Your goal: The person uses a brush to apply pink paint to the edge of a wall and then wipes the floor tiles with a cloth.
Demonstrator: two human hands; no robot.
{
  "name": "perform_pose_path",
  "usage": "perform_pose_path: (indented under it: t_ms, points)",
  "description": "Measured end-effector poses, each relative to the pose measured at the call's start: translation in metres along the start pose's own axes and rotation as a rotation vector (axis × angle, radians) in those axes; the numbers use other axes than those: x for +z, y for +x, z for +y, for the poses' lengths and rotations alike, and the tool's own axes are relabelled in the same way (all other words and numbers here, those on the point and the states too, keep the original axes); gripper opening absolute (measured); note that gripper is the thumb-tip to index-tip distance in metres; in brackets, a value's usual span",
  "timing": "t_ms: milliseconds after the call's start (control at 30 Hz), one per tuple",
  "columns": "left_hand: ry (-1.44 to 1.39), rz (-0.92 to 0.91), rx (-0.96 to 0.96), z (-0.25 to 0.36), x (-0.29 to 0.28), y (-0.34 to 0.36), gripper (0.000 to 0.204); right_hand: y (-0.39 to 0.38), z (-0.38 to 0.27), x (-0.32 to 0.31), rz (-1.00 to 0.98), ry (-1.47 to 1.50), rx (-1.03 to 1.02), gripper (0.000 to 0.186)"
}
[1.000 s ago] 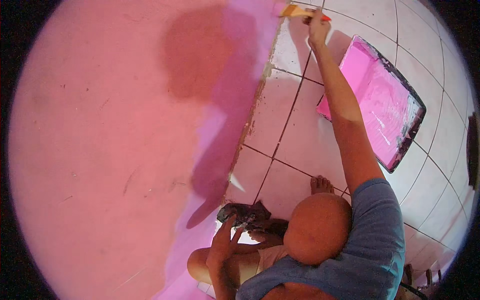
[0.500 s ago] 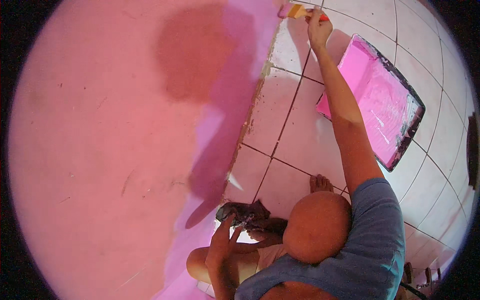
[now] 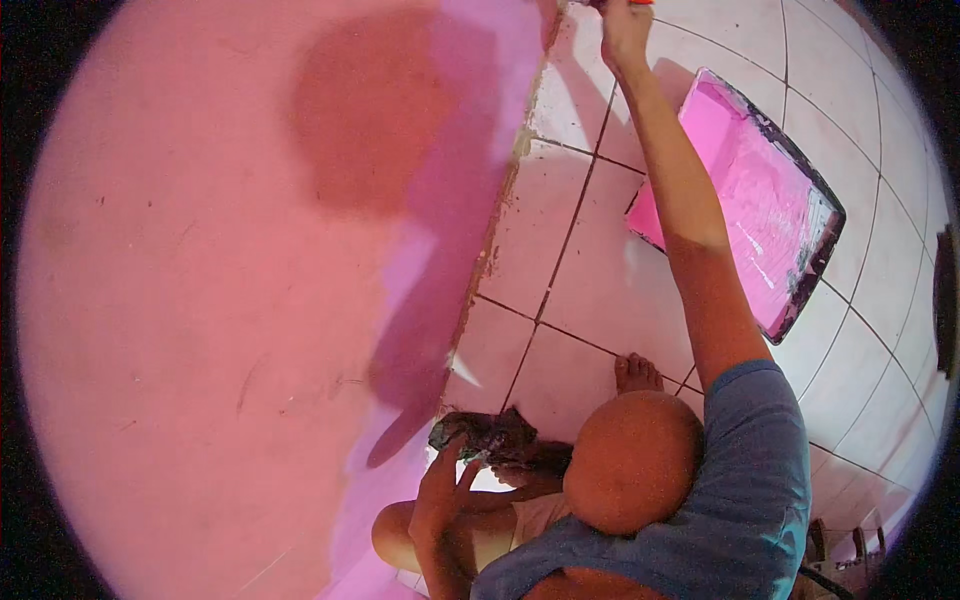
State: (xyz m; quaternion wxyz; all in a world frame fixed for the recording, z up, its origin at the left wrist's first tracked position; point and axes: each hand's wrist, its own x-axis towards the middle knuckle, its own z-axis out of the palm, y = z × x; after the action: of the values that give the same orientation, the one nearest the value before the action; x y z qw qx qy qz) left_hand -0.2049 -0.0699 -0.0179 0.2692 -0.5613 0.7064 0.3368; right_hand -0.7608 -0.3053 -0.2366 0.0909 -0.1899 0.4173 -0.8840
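Note:
My right arm stretches far ahead, and my right hand [image 3: 625, 42] is closed round a paintbrush [image 3: 642, 2] at the upper edge. Only a bit of its orange-red handle end shows clearly; the bristles are cut off or hidden. Down by my bent knee, my left hand [image 3: 440, 495] has its fingers on a black crumpled rag [image 3: 487, 432], which looks like cloth or thin plastic. That rag lies low beside the wall [image 3: 220, 250], whose strip along the floor is a brighter pink than the salmon part. A paint tray [image 3: 800, 155] with pink paint rests right of my right forearm.
Pale floor tiles [image 3: 570, 260] with dark joints meet the wall along a rough, paint-specked edge. My bare foot [image 3: 638, 374] is on the tiles near my knee [image 3: 635, 460]. Dark objects [image 3: 850, 545] stand at the lower right. My shadow falls across the wall.
My right hand has moved slightly farther ahead, carrying the paintbrush mostly out of view past the upper edge. My left hand stays at the black rag.

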Motion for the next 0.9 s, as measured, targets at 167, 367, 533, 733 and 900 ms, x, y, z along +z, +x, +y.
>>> perform_pose_path:
  t_ms: [167, 367, 533, 733, 900]
  points:
    - [-0.032, -0.068, 0.007, 0.009, -0.005, 0.017, 0.048, 0.01, 0.047, -0.029, 0.294, 0.311, 0.357, 0.034]
    - [-0.035, -0.049, 0.01, 0.006, 0.0, 0.01, 0.051, -0.017, 0.046, -0.039, 0.184, -0.696, 0.022, 0.034]
    - [-0.024, -0.109, -0.164, 0.014, -0.001, 0.012, 0.052, -0.011, 0.041, -0.028, 0.048, -0.811, -0.197, 0.036]
    - [-0.063, 0.058, 0.027, -0.028, 0.016, 0.005, 0.048, 0.017, 0.026, -0.033, 0.023, 0.195, 0.117, 0.026]
    - [-0.048, 0.141, -0.056, -0.022, -0.011, -0.018, 0.037, -0.025, -0.136, -0.075, 0.133, 0.233, 0.328, 0.043]
